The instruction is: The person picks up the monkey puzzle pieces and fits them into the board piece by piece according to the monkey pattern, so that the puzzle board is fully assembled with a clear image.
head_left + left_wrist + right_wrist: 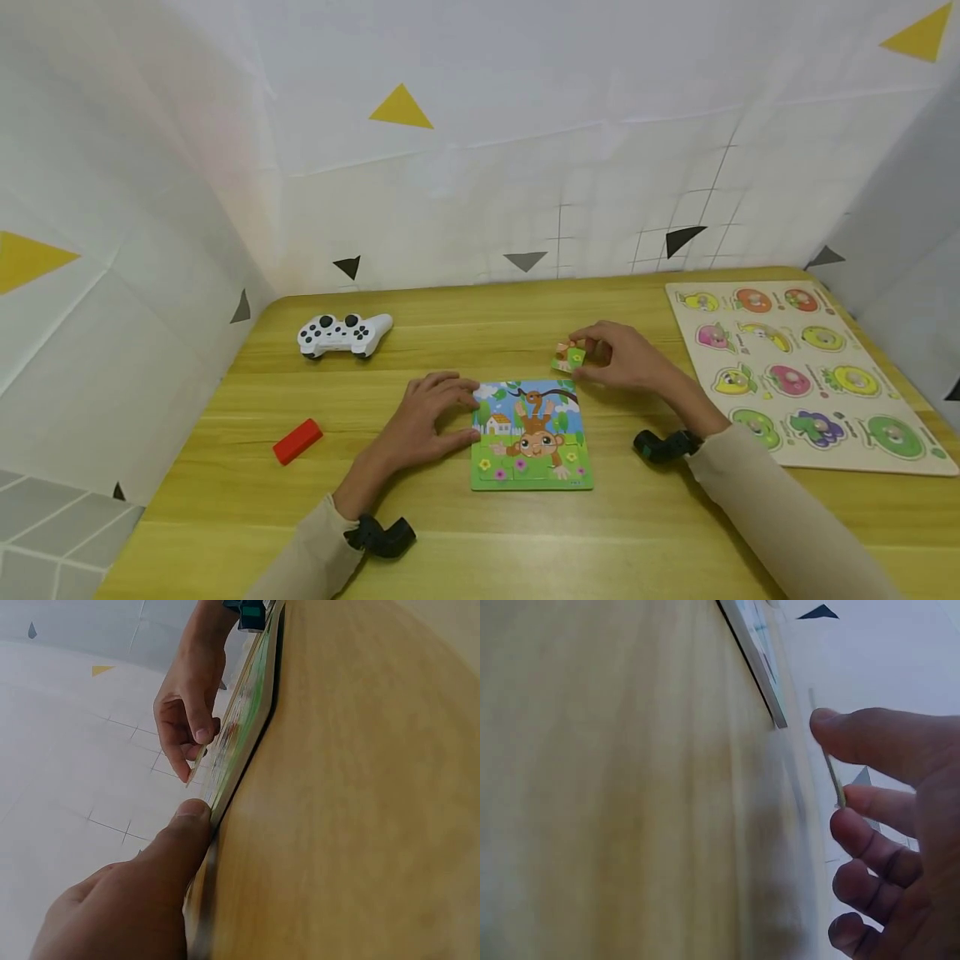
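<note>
A square jigsaw puzzle (532, 446) with a monkey hanging upside down lies flat on the table. My left hand (422, 425) rests at its left edge, thumb against the side and fingers loosely bent near the upper left corner. The left wrist view shows the thumb (169, 851) touching the puzzle's edge. Just above the upper right corner, my right hand (626, 360) pinches a small puzzle piece (570, 358) printed in green and brown with a yellow flower. Seen edge-on in the right wrist view, the thin piece (832, 776) stands between thumb and fingers, off the table.
To the right lies a wooden fruit peg board (765, 400), close to my right forearm. A white game controller (341, 335) sits at the back left, and a red block (297, 442) lies left of my left hand. White sheeting (465, 200) rises behind the table (450, 325).
</note>
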